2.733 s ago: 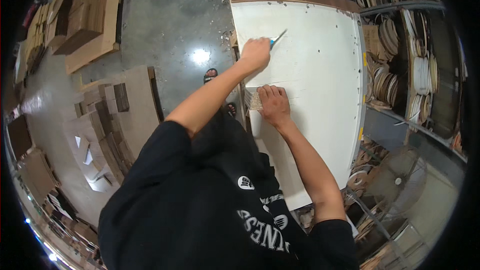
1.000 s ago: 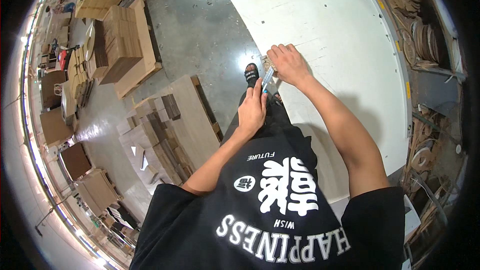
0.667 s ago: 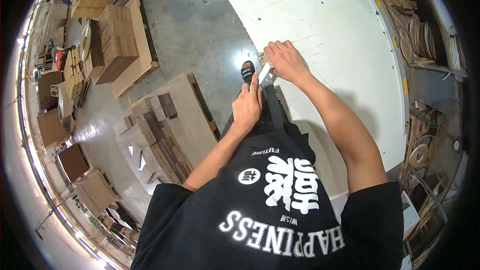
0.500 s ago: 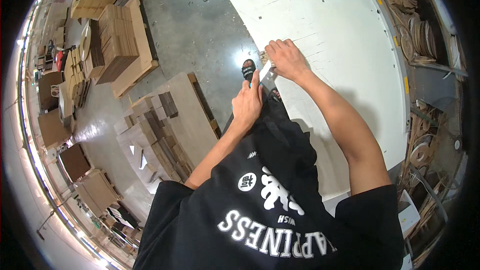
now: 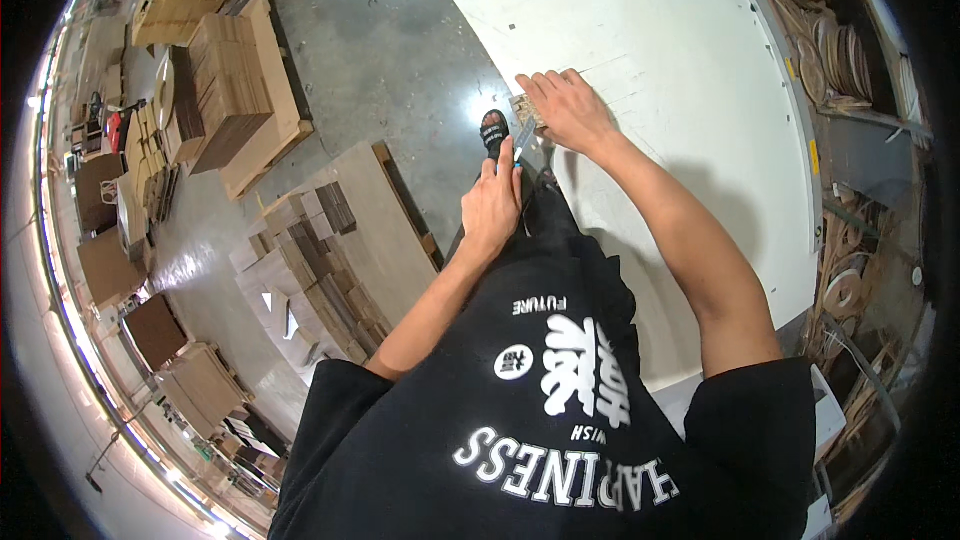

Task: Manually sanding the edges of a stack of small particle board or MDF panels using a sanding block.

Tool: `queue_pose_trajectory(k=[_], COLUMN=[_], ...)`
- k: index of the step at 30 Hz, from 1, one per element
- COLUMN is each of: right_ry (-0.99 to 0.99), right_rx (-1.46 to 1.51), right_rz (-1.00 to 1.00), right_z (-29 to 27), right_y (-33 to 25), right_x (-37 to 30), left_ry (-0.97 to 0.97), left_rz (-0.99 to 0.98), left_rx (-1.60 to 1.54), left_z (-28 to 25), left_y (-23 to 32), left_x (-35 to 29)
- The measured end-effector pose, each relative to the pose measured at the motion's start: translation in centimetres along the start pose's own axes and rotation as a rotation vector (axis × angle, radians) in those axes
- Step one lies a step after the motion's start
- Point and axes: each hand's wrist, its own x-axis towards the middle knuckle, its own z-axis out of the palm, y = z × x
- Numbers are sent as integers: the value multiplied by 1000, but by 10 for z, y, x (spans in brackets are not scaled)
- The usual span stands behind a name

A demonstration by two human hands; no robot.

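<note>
At the near edge of a large white surface [image 5: 680,60], a person in a black printed T-shirt [image 5: 560,420] is looking down at their own two bare hands. The right hand [image 5: 570,110] is lying palm down on the surface's edge, fingers spread flat and pressing on a small brownish block [image 5: 522,106] that is sitting right at the edge; the grip is open and flat, covering rather than closing round the block. The left hand [image 5: 492,212] is hanging just below and beside it, off the surface and over the floor, its grip curled shut around a slim tool with a blue handle [image 5: 522,145]. The tool is pointing up towards the block and is ending just beside it; whether the tip is touching the block cannot be told. A foot in a black sandal [image 5: 493,132] is showing on the grey concrete floor [image 5: 400,40], just to the left of the tool.

To the left, on the floor, a low wooden pallet [image 5: 380,230] is carrying stacks of flat brown cardboard pieces [image 5: 310,270]. Further off, another pallet is holding a taller pile of cardboard sheets [image 5: 230,90], and more brown stacks are lining the far left rim. To the right of the surface, shelves are holding rolls and coils of brown material [image 5: 830,50].
</note>
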Motion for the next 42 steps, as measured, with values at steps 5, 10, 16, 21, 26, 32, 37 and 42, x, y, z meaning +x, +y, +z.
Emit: queue_pose_trajectory(k=[5,10,16,21,26,32,37,42], right_ry=[-5,7,30,-12,-20,-39,-21,4], right_rx=[-40,-40,-78,-37,-23,-31,-40,-39], right_rz=[3,-8,-15,-5,9,5,11,13], right_z=[2,4,7,7,4,2,5,5], right_y=[0,1,1,1,0,1,0,0], right_x=[1,1,2,1,1,2,2,2], left_ry=[10,21,48,46,33,68,56,78], left_rz=[3,15,32,33,1,-5,-15,-14], left_rx=[-14,37,7,25,26,29,51,21], left_z=[0,-1,4,7,5,-5,-11,-9], left_y=[0,0,0,-2,-2,-1,1,5], left_x=[5,12,7,1,6,16,29,36])
